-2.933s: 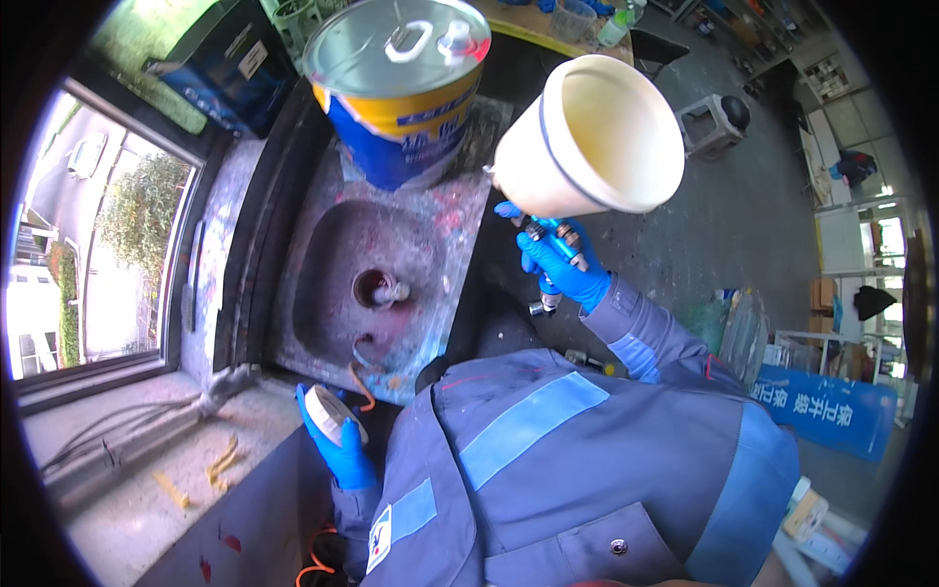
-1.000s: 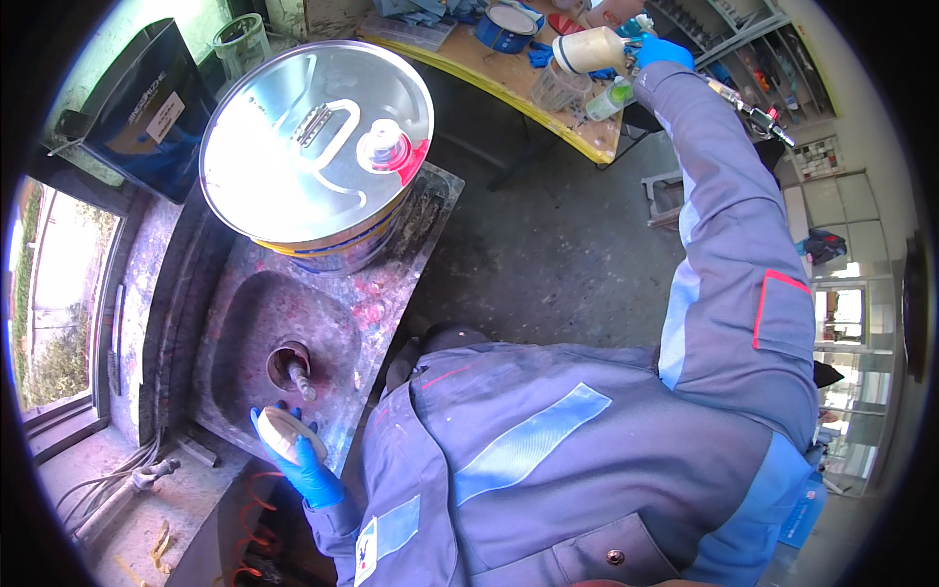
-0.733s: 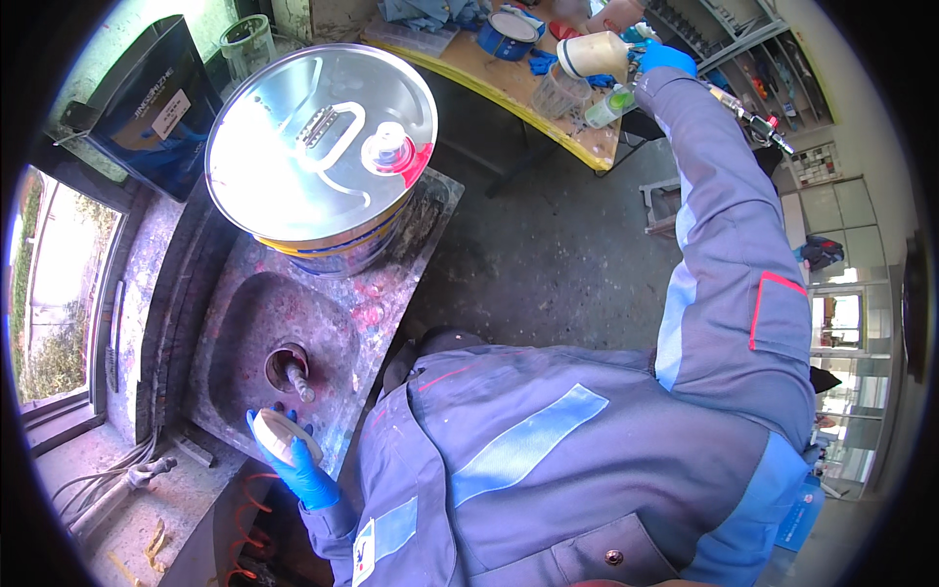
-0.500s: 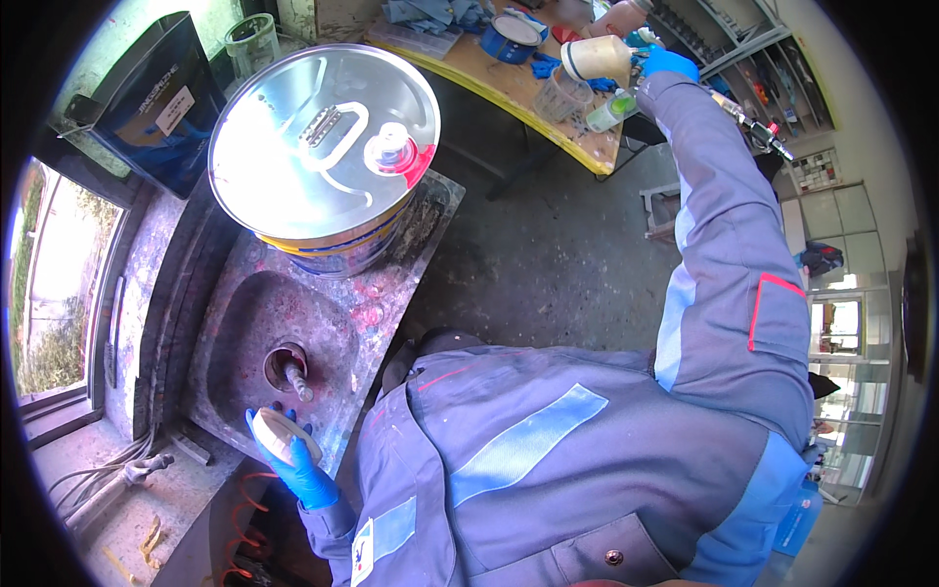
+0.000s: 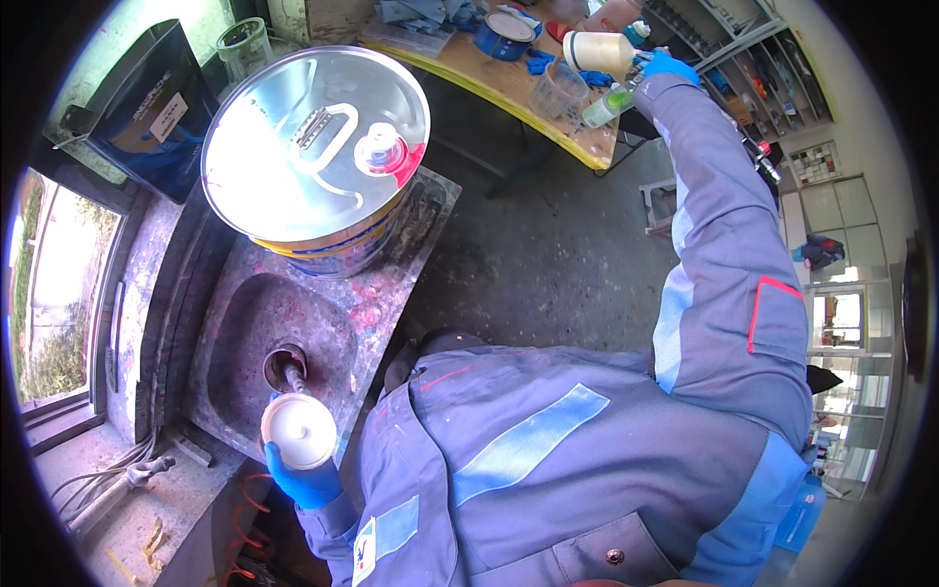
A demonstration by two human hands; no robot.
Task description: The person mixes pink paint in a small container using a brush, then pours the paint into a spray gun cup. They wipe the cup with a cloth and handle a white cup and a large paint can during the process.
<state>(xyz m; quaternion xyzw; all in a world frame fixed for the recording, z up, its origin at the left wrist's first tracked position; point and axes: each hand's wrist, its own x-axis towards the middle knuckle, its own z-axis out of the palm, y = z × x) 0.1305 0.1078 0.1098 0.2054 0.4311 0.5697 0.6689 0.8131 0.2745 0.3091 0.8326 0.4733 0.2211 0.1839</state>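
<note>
In my blue-gloved left hand (image 5: 305,481) is a round white lid (image 5: 290,427) with a small raised knob at its centre. Fingers grip it by the rim, its face turned up, over the near edge of a paint-stained sink (image 5: 240,338). My right arm stretches far out to the upper right. There my blue-gloved right hand (image 5: 671,67) is closed round a spray gun (image 5: 641,59), mostly hidden by the glove. An off-white cup (image 5: 597,52) on the gun lies sideways, pointing left. A metal fitting (image 5: 765,164) shows beyond my sleeve.
A large metal drum (image 5: 313,147) stands on the sink's far end, beside a dark can (image 5: 147,108). The yellow-edged workbench (image 5: 469,83) holds a clear plastic cup (image 5: 559,93), a green-labelled bottle (image 5: 608,105) and a blue tin (image 5: 504,37). Left is a window (image 5: 64,293).
My left hand has turned the lid from nearly edge-on to face up, shifting it slightly right. My right hand stays in place, while the metal fitting behind it has tilted and partly gone behind the sleeve.
</note>
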